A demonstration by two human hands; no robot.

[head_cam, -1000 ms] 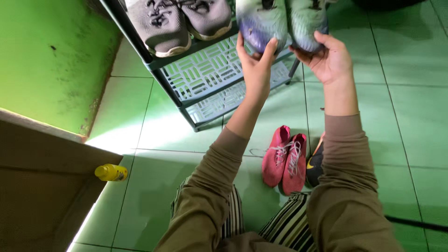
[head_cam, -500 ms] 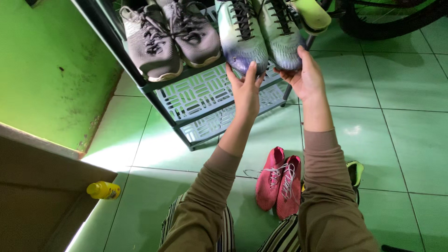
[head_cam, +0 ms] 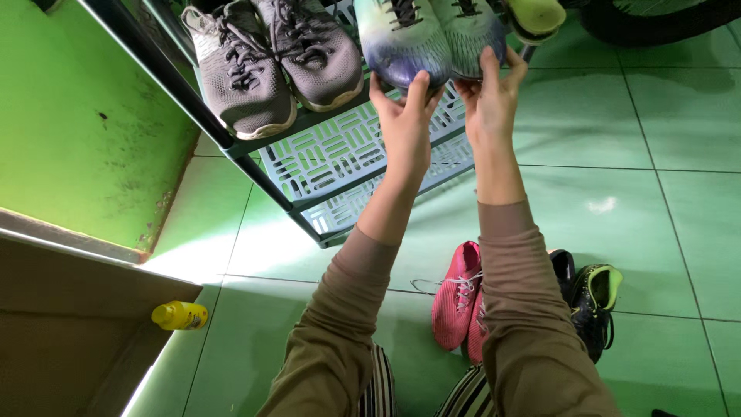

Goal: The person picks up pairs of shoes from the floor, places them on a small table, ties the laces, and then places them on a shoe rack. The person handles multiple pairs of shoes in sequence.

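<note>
Hands have drawn closer together since a moment ago: our left hand [head_cam: 407, 123] cups the toe of the purple-tipped shoe [head_cam: 401, 38] and our right hand [head_cam: 488, 96] grips the toe of its pale green mate [head_cam: 465, 27], both resting on the far shelf of the lattice-patterned plastic rack [head_cam: 340, 147]. Knitted grey sneakers [head_cam: 270, 58] sit left of them. Pink mesh shoes [head_cam: 457, 297] and black cleats [head_cam: 590, 297], now more exposed, lie on the glossy tiles near us.

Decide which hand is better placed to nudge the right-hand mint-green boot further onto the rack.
Probably the right hand: its fingers already cup that boot's toe, while the left hand grips the purple-toed boot.
</note>
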